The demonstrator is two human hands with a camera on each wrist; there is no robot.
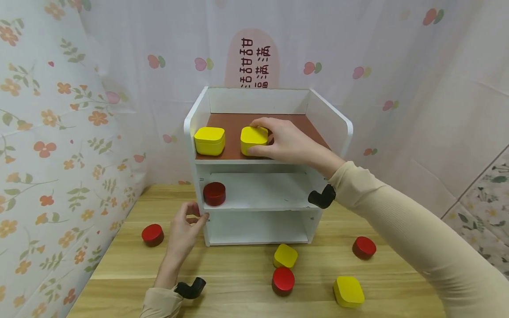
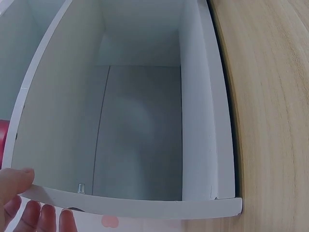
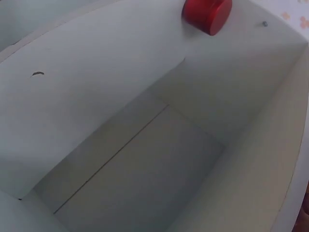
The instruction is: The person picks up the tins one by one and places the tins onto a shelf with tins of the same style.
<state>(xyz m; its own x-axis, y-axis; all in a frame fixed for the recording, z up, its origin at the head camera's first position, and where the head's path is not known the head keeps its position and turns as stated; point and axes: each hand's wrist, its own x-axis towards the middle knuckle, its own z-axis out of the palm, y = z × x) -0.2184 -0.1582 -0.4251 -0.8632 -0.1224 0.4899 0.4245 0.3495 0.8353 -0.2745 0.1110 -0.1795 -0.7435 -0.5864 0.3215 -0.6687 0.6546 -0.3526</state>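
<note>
A white shelf unit [image 1: 258,209] with a brown top board stands on the table. On that board my right hand [image 1: 292,142] pinches a square yellow tin [image 1: 253,140] between thumb and fingers. Another yellow tin [image 1: 209,142] sits to its left, by the side panel. My left hand [image 1: 184,232] grips the unit's left side panel; in the left wrist view its thumb [image 2: 17,182] lies on the front edge, with the fingers on the outer face. One round red tin [image 1: 214,194] rests at the left end of the middle shelf, also partly visible in the right wrist view.
On the wooden table [image 1: 230,282], a red tin [image 1: 153,235] lies left of the unit and another red tin [image 1: 363,247] right of it. In front, a yellow tin [image 1: 285,256] stands close behind a red tin [image 1: 283,282]. Another yellow tin [image 1: 348,291] is at front right.
</note>
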